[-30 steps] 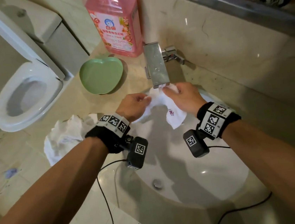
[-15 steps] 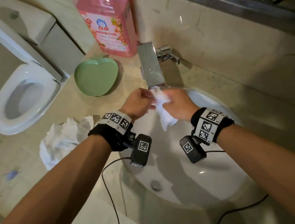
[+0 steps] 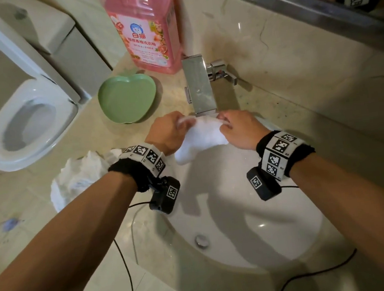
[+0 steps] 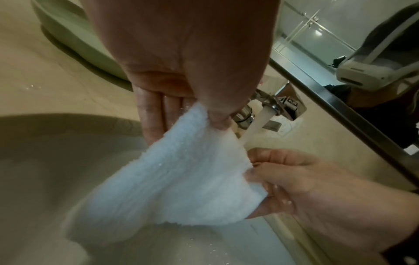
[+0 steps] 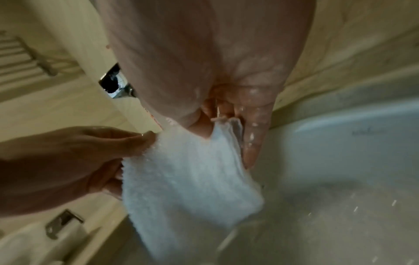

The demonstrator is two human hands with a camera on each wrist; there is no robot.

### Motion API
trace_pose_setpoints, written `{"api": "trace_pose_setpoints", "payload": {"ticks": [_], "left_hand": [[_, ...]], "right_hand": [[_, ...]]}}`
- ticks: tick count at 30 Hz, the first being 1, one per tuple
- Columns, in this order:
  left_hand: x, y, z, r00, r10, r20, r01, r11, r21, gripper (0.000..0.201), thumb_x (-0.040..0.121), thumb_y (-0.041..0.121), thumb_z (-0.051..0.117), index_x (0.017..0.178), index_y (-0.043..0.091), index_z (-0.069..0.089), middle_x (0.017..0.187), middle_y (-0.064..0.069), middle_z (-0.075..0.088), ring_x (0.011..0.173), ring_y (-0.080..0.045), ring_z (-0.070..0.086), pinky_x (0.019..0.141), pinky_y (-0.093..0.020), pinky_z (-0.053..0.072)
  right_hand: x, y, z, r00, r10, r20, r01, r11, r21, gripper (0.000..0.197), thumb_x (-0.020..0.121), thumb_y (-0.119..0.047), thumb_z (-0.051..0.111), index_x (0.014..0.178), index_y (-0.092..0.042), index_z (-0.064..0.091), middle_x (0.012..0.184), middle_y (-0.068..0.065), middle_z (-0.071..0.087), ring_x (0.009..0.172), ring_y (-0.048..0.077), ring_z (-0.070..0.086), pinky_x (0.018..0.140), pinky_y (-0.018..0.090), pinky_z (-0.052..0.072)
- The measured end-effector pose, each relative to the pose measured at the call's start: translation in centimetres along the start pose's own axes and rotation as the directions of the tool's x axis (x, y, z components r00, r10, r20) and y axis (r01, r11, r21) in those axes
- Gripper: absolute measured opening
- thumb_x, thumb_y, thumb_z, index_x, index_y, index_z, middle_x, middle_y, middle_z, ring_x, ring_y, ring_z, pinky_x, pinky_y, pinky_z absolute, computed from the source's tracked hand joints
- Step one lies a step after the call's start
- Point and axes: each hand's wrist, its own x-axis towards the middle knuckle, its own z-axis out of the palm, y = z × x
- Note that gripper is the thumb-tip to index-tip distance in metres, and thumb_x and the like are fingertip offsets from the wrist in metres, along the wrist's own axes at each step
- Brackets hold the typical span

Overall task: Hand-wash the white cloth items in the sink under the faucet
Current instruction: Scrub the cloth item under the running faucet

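Observation:
A small white terry cloth (image 3: 203,138) is stretched between my two hands over the white sink (image 3: 279,231), just below the chrome faucet (image 3: 200,88). My left hand (image 3: 172,129) pinches its left top corner, and the thumb and fingers show on the cloth (image 4: 192,179) in the left wrist view. My right hand (image 3: 237,128) pinches the right top edge of the cloth (image 5: 188,179). Water runs from the faucet (image 4: 258,123) onto the cloth's upper edge. A second crumpled white cloth (image 3: 79,175) lies on the counter left of the sink.
A green apple-shaped dish (image 3: 127,100) and a pink detergent bottle (image 3: 146,28) stand on the beige counter behind the sink. A toilet (image 3: 30,125) is at the left. A mirror edge (image 3: 313,4) runs above the wall. Cables hang from the wrist cameras.
The cloth was bunched between the hands half a second ago; now the hands have drawn apart and spread it wide under the faucet.

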Motion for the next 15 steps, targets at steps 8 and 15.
{"api": "trace_pose_setpoints", "payload": {"ticks": [8,15], "left_hand": [[-0.5,0.4,0.3,0.989,-0.121,0.08,0.144,0.864,-0.482,0.028,0.099,0.03,0.048,0.105,0.008,0.065,0.111,-0.017,0.067,0.099,-0.034,0.066,0.09,-0.051,0.054],[-0.8,-1.7,0.6,0.975,0.056,0.214,0.028,0.929,-0.37,0.048,0.081,0.01,0.062,0.126,0.02,0.05,0.124,-0.004,0.055,0.116,-0.023,0.055,0.095,-0.032,0.047]], "right_hand": [[1.1,-3.5,3.8,0.993,0.11,-0.038,-0.085,0.912,0.4,0.051,0.072,-0.035,0.083,0.112,-0.021,0.055,0.102,-0.004,0.064,0.091,0.009,0.062,0.073,0.023,0.049],[1.5,-2.4,2.7,0.993,0.113,-0.022,-0.092,0.896,0.435,0.032,0.083,-0.003,0.062,0.11,-0.018,0.069,0.098,-0.003,0.071,0.094,0.012,0.067,0.079,0.019,0.053]]}}
